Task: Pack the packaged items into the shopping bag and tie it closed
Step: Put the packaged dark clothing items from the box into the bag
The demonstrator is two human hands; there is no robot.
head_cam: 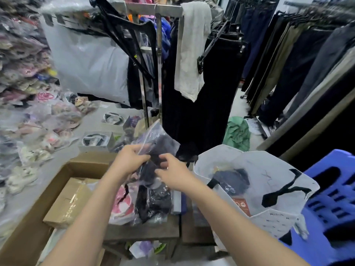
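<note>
A clear zip packet with a dark garment inside (160, 143) is held up at the centre. My left hand (129, 160) grips its left edge. My right hand (172, 172) pinches its lower part from the right. Below them more packaged items (151, 202) lie in a loose pile, some dark, one pink and white. To the right stands the white shopping bag (269, 169) with black handles, its mouth open. A dark packet (231, 180) lies inside it.
An open cardboard box (63, 181) with a taped carton sits at the left. Heaps of packaged goods cover the left side. A metal clothes rack (158, 60) with dark garments stands behind. A blue plastic stool (334, 198) is at the right, a green cloth (238, 133) on the floor.
</note>
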